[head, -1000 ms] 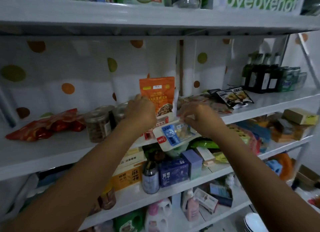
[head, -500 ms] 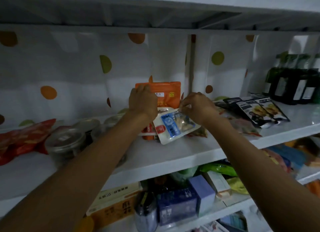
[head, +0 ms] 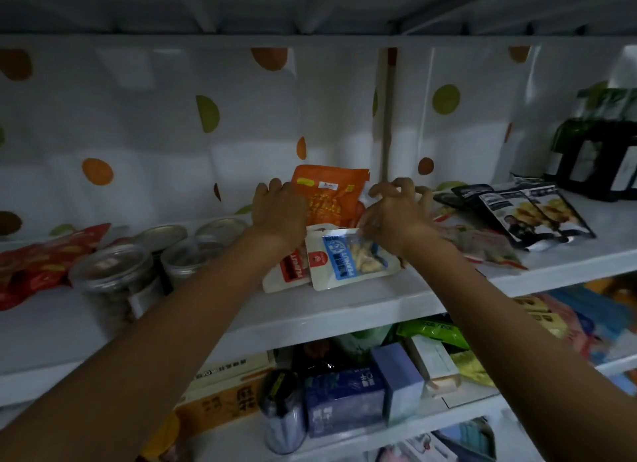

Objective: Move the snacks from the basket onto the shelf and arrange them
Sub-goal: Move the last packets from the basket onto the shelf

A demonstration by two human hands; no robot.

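The white shelf [head: 344,306] carries red bags [head: 41,261] at left, jars [head: 117,279], peanut packs [head: 348,258] centre, black packets [head: 531,213] and bottles [head: 599,158] far right.

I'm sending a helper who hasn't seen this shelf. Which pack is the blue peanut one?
On the white middle shelf, look in front of the upright orange pouch. The white pouch with a blue PEANUT label lies flat there, overlapping a similar red-labelled pouch; only its label is blue.

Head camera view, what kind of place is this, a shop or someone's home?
Probably a small shop or a stockroom: white shelves on several levels, peanut packs and clear jars grouped by kind, boxed goods below.
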